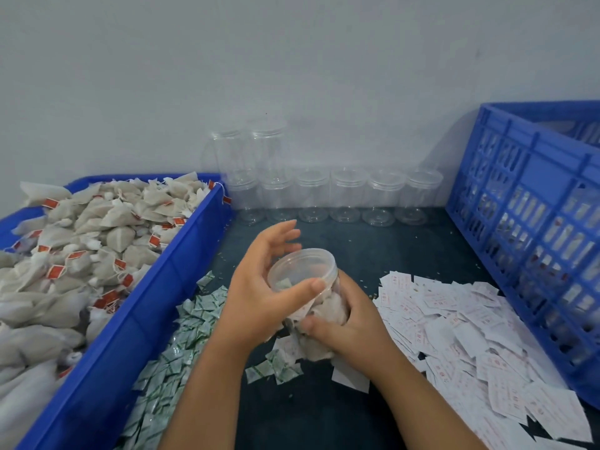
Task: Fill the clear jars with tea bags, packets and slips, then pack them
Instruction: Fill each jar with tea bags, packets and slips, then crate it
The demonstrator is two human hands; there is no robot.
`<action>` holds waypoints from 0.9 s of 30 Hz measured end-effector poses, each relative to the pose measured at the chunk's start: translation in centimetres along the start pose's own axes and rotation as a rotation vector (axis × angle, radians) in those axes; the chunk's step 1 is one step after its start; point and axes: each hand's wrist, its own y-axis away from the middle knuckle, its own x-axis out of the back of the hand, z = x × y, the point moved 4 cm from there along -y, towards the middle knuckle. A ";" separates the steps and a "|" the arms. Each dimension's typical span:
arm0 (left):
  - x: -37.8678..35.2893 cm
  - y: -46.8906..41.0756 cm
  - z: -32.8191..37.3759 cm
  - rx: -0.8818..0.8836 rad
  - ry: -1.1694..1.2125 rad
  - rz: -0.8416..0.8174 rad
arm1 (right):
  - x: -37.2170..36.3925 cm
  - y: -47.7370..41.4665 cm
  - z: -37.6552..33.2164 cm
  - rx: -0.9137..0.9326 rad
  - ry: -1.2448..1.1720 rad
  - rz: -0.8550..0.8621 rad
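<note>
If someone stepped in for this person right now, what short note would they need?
Left hand and right hand both hold one open jar, tilted, already stuffed with tea bags.
Tea bags fill the blue bin on the left; green packets lie beside it; paper slips lie on the right.
Empty jars wait by the wall, two stacked on top.
The blue crate on the right holds filled jars.
Left: finish this jar, pack it, fill the rest.
</note>
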 end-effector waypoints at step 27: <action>-0.9 -0.2 -1.2 0.125 0.171 -0.051 | 0.2 0.3 -0.5 -0.098 0.128 -0.016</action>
